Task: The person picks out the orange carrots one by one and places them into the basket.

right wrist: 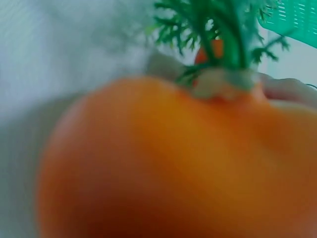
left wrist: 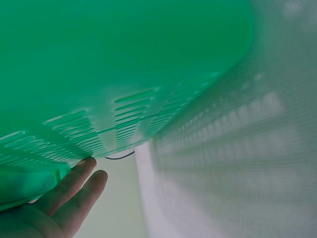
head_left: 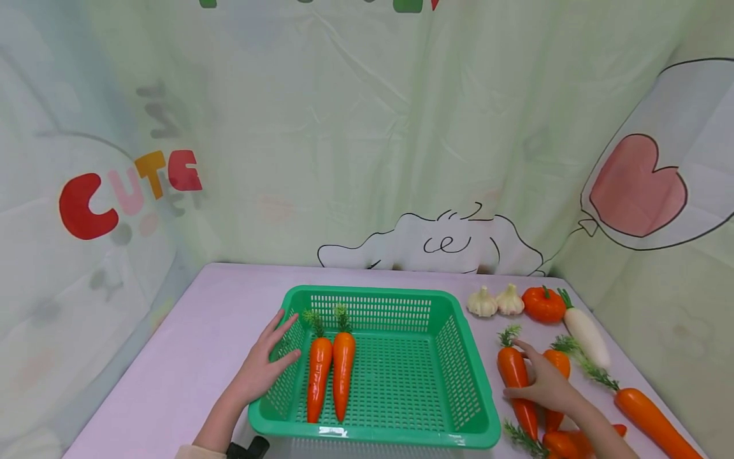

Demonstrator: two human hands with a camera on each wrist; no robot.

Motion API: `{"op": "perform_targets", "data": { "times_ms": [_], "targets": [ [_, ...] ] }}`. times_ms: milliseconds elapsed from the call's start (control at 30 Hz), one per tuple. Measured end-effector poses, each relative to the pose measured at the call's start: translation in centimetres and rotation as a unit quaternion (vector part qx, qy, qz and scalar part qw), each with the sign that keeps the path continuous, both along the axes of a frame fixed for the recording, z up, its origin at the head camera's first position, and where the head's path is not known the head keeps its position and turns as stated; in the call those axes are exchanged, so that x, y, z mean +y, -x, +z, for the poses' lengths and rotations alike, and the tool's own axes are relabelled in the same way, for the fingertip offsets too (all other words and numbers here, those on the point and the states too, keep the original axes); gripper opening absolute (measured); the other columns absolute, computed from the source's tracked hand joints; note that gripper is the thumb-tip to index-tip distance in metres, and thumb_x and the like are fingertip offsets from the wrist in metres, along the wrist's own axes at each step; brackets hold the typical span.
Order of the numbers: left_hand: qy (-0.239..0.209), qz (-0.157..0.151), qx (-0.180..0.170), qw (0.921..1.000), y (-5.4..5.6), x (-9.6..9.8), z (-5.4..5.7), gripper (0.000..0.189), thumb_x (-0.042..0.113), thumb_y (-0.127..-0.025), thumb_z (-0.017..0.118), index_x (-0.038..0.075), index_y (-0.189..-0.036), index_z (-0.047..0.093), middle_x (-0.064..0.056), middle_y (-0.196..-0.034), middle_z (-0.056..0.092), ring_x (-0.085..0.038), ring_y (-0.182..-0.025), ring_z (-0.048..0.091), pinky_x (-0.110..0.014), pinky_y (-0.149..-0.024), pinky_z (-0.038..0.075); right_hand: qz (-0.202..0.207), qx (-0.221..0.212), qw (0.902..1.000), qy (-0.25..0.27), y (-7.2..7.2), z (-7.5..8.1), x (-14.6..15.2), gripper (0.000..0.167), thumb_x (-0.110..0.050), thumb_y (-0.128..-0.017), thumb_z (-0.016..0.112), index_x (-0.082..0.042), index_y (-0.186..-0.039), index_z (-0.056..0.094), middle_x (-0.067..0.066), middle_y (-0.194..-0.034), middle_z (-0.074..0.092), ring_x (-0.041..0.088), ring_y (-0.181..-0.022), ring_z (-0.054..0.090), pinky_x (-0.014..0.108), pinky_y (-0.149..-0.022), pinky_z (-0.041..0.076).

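Observation:
A green plastic basket point(head_left: 441, 440) with slotted walls sits at the middle of the table. Inside, at its left, two carrots point(head_left: 319, 379) with leafy tops lie side by side. My left hand point(head_left: 260, 370) is at the left rim, fingers spread and fairly straight; in the left wrist view two fingertips point(left wrist: 99, 181) are by the basket's outer wall point(left wrist: 133, 111). To the right of the basket, my right hand point(head_left: 545, 382) grips a carrot point(head_left: 513, 368), thumb and fingers around it. A blurred orange carrot point(right wrist: 173, 163) fills much of the right wrist view, hiding most of that hand.
Beside and under the right forearm lie more carrots point(head_left: 650, 417), some overlapping. Behind them are two garlic bulbs point(head_left: 483, 303), an orange-red pumpkin-like vegetable point(head_left: 543, 305) and a white radish point(head_left: 587, 338). Printed curtains point(head_left: 367, 127) hang around the table point(head_left: 189, 357).

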State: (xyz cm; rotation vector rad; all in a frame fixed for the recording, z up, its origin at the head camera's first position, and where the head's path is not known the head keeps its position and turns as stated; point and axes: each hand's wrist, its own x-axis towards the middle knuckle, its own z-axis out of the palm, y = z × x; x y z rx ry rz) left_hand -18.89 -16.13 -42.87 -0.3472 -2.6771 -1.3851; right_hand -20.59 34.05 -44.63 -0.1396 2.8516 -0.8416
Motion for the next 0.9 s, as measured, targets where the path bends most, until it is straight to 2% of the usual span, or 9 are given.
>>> {"op": "perform_targets", "data": {
  "times_ms": [200,467,567,733,900],
  "targets": [
    [0.002,0.0,0.009,1.0,0.02,0.11,-0.06,0.063,0.036,-0.088,0.059,0.018,-0.143,0.034,-0.011,-0.152,0.011,-0.041,-0.134,0.013,-0.07,-0.093,0.022,-0.012,-0.002,0.9999,-0.009,0.01,0.08,-0.25,0.101,-0.04,-0.064,0.081,0.001,-0.136,0.024,0.035,-0.123,0.041,0.04,-0.097,0.051,0.055,-0.075,0.047],
    [-0.001,0.001,0.004,1.0,0.08,0.04,-0.09,0.063,0.036,-0.088,0.059,0.021,-0.143,0.034,-0.009,-0.152,0.01,-0.039,-0.135,0.013,-0.069,-0.094,0.022,-0.033,-0.015,0.9993,0.004,-0.01,0.33,-0.14,0.097,-0.041,-0.065,0.08,-0.003,-0.136,0.027,0.035,-0.125,0.04,0.035,-0.092,0.052,0.053,-0.074,0.048],
    [0.002,0.002,0.005,1.0,0.07,0.06,-0.08,0.063,0.035,-0.088,0.059,0.02,-0.143,0.034,-0.009,-0.152,0.01,-0.039,-0.135,0.013,-0.069,-0.094,0.022,-0.042,-0.015,0.9988,0.021,-0.14,0.27,0.08,0.096,-0.042,-0.066,0.08,-0.004,-0.137,0.027,0.033,-0.127,0.038,0.036,-0.093,0.051,0.053,-0.075,0.048],
    [-0.001,0.002,0.001,1.0,0.06,0.03,-0.08,0.063,0.035,-0.087,0.059,0.019,-0.143,0.034,-0.009,-0.152,0.01,-0.04,-0.135,0.012,-0.069,-0.094,0.022,-0.055,-0.012,0.9975,0.042,-0.24,0.25,0.46,0.096,-0.042,-0.068,0.078,-0.004,-0.138,0.024,0.033,-0.129,0.035,0.045,-0.1,0.046,0.054,-0.075,0.048],
    [-0.003,0.001,0.0,1.0,0.0,-0.01,-0.01,0.063,0.035,-0.087,0.06,0.019,-0.143,0.034,-0.009,-0.152,0.01,-0.039,-0.135,0.012,-0.069,-0.094,0.021,-0.068,-0.006,0.9967,0.044,-0.23,0.52,0.56,0.097,-0.043,-0.069,0.077,-0.004,-0.139,0.023,0.034,-0.128,0.035,0.041,-0.097,0.047,0.049,-0.073,0.05]
  ]
}}
